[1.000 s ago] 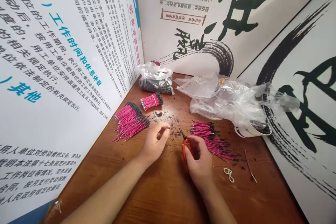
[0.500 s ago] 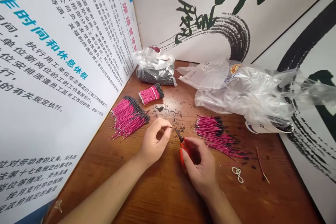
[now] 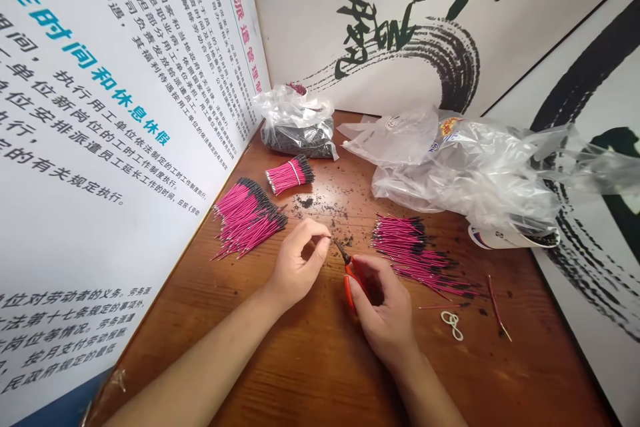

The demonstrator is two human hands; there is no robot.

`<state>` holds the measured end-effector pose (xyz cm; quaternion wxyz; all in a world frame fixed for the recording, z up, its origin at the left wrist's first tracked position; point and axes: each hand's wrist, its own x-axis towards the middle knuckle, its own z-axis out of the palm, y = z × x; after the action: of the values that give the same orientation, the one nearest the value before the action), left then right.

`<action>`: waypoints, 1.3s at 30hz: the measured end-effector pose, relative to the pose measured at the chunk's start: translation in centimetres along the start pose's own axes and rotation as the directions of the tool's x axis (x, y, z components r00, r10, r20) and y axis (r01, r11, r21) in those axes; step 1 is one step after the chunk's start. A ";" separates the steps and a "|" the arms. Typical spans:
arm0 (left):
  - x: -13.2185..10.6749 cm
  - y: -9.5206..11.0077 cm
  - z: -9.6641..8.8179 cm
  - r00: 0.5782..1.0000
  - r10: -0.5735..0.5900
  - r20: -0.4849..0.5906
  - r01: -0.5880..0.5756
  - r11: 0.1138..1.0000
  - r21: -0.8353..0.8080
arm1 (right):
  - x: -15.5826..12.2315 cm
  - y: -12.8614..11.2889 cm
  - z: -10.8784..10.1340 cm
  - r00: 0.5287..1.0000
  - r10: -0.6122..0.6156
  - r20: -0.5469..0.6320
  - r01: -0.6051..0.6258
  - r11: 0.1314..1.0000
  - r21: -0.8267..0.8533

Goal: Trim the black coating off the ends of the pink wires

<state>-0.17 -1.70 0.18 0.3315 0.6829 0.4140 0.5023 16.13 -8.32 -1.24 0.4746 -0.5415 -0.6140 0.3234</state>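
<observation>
Gap closes: left hand (image 3: 300, 260), pinching unclear item, nears red cutters (image 3: 349, 275) gripped in right hand (image 3: 383, 310); blades may nick fingertips (image 3: 326, 238)

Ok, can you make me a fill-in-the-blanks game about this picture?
1. The right hand holds small cutters with ___ handles.
2. The wire pile beside the left hand is mostly ___, with black tips.
3. A white rubber band lies on the ___ table.
Missing words: red, pink, wooden.
</observation>
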 end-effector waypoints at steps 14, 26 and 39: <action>0.0 -0.1 0.0 1.000 -0.017 0.002 0.017 1.000 -0.001 | 0.1 -0.1 0.0 1.000 0.019 0.000 -0.019 1.000 0.006; 0.1 0.1 0.0 0.999 -0.041 0.006 0.041 0.999 0.002 | 0.1 -0.3 0.1 0.999 0.032 0.009 -0.032 0.999 0.006; 0.0 -0.1 0.0 1.000 -0.025 0.016 0.024 0.999 0.025 | 0.6 -0.3 -0.4 0.999 -0.025 0.022 0.027 0.996 -0.087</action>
<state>-0.21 -1.61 0.13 0.3324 0.6858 0.4258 0.4877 16.37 -7.84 -0.65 0.4483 -0.5504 -0.6392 0.2958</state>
